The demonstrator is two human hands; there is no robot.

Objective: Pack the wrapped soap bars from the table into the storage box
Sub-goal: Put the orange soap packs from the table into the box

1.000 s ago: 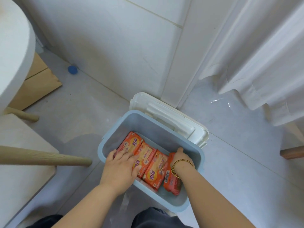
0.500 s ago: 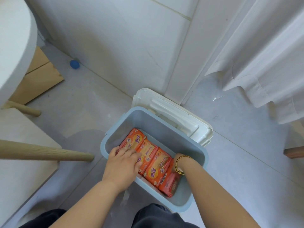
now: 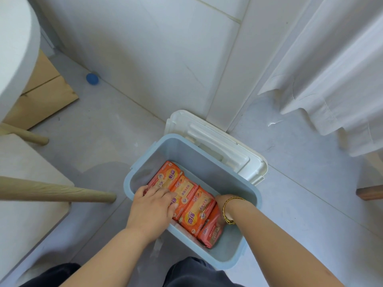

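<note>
Below, four wrapped soap bars (image 3: 186, 201) are lying side by side in the blue storage box (image 3: 238, 183) on the floor. Left hand (image 3: 152, 208) is pressing flat, fingers spread, on them; right hand (image 3: 221, 206) is reaching beside the outermost bar, its grip hidden.

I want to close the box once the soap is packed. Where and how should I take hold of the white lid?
Probably by its raised handle bar: the white lid leans behind the blue storage box, against the wall, handle side facing you. Reach over the box's far rim from above and hook the fingers around the bar. Both the left hand and the right hand are now down among the soap bars.
</note>
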